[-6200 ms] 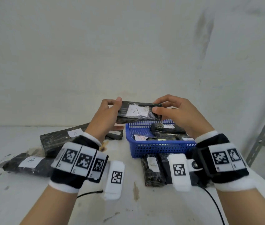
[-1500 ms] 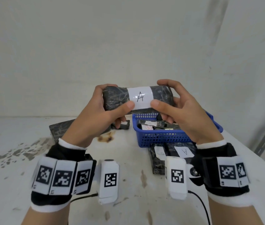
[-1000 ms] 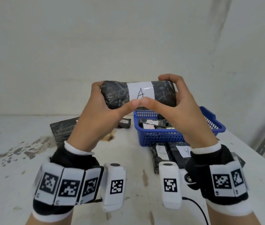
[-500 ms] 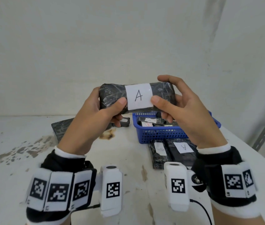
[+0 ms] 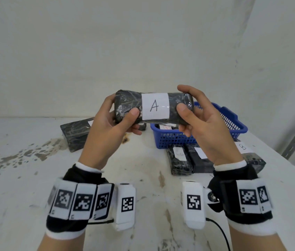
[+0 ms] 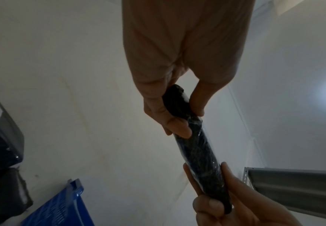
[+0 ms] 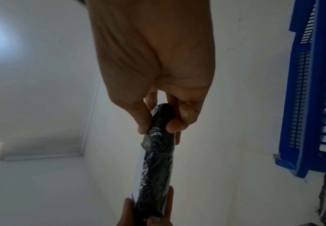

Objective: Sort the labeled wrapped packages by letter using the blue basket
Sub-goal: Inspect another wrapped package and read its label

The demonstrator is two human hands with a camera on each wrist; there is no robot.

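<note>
Above the white table (image 5: 34, 178), package A (image 5: 154, 107) between both hands' thumbs and fingers.

You held the black wrapped package (image 5: 154, 108) level above the table, its white label marked "A" facing you. Behind it, the blue basket (image 5: 233, 122) sat on the table with several labeled packages inside; their letters were too hidden to read. Just in front of the basket lay a row of black packages (image 5: 179, 160), one of them labeled "B" (image 5: 242, 147). A flat black package (image 5: 74, 131) lay farther left.
</note>
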